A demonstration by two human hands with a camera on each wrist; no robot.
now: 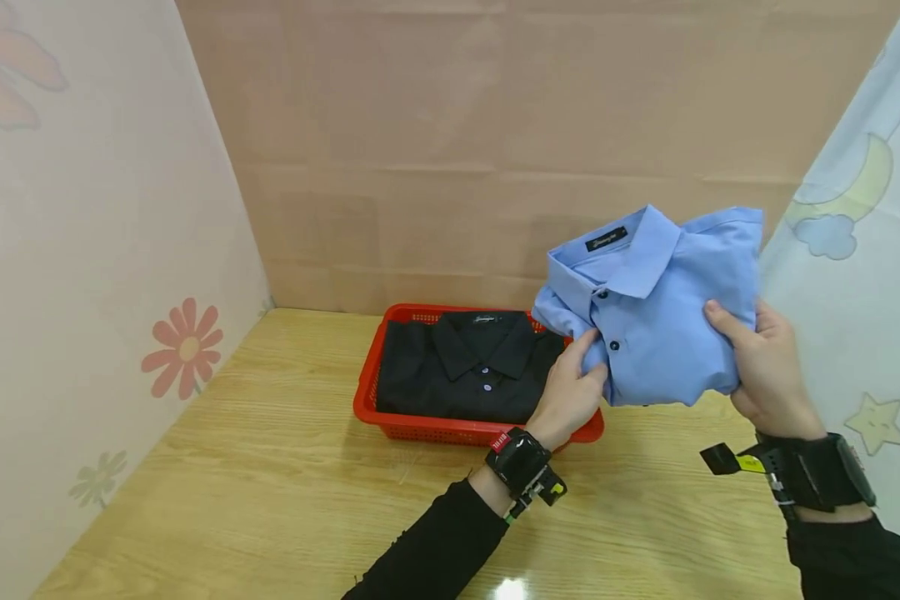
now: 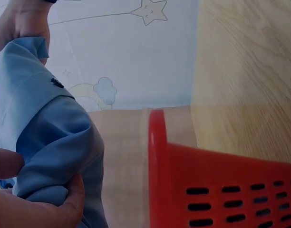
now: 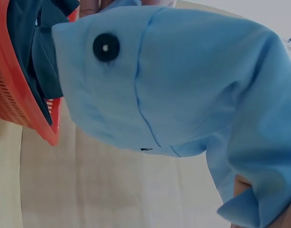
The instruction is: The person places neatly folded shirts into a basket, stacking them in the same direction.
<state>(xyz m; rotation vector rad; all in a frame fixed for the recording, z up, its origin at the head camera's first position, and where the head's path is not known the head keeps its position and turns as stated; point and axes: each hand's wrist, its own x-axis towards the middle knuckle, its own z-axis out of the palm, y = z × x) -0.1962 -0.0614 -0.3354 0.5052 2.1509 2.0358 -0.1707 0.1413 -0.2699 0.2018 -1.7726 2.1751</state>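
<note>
A folded light blue shirt (image 1: 667, 325) with dark buttons and a black collar label is held up in the air, above and right of the basket. My left hand (image 1: 570, 387) pinches its left edge; in the left wrist view the thumb and fingers (image 2: 75, 197) close on the bunched cloth. On the other side my right hand (image 1: 776, 367) grips the shirt, thumb on the front, the other fingers mostly hidden behind. A folded black shirt (image 1: 420, 367), collar up, lies in the red basket (image 1: 435, 429) on the table.
The wooden table (image 1: 270, 467) stretches left and in front of the basket. Brown paper (image 1: 420, 167) covers the back wall. Patterned sheets hang at the left (image 1: 120, 250) and right (image 1: 870, 333). The basket's right rim sits just behind my left wrist.
</note>
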